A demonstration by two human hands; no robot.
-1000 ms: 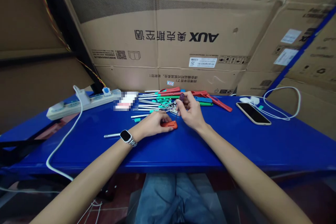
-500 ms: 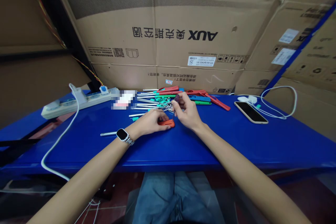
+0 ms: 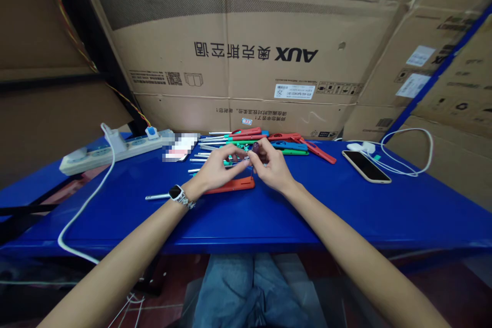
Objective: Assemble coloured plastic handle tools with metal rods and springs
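Note:
An orange-red long-nosed lighter (image 3: 234, 185) lies on the blue table, its metal tube pointing left beneath my left wrist. My right hand (image 3: 275, 168) is closed round a small screwdriver (image 3: 256, 148) with a dark purple handle, held upright above the lighter's right end. My left hand (image 3: 220, 168) is raised over the lighter, with thumb and fingertips pinched together beside the screwdriver's shaft. Whatever lies between those fingertips is too small to make out. Just behind both hands are small green parts and metal pieces, partly hidden by the fingers.
Several lighters with red (image 3: 319, 151), blue and green bodies lie at the back. A white power strip (image 3: 115, 151) with a cable stands at the left. A phone (image 3: 367, 166) and white charging cable (image 3: 418, 170) are at the right. A cardboard wall (image 3: 172, 31) rises behind.
My left hand has let go of the lighter and lifted up toward the screwdriver, so more of the orange-red body shows. My right hand still holds the screwdriver in nearly the same place.

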